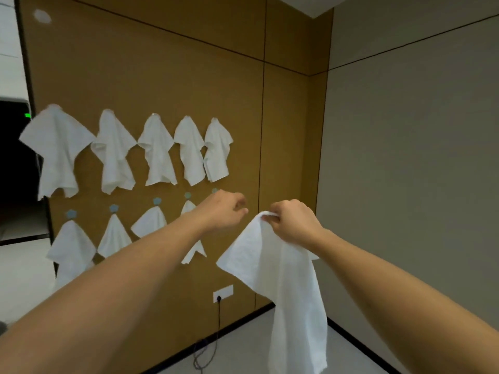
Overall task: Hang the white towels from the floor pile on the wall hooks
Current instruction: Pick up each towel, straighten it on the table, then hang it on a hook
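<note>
My right hand (293, 221) pinches the top edge of a white towel (286, 287), which hangs down in front of the brown wall panel (189, 76). My left hand (225, 209) is just left of it, fingers loosely curled, with nothing in it. Behind that hand a pale blue hook (214, 190) at the right end of the lower row shows no towel. Several white towels hang on the upper row (156, 151) and on the lower row (114, 237). The floor pile is out of view.
A white wall socket (223, 292) with a dark cable (208, 354) trailing to the floor sits below the hooks. A grey wall (405, 184) meets the brown panel at the right corner. A dark doorway (16, 171) opens at the left.
</note>
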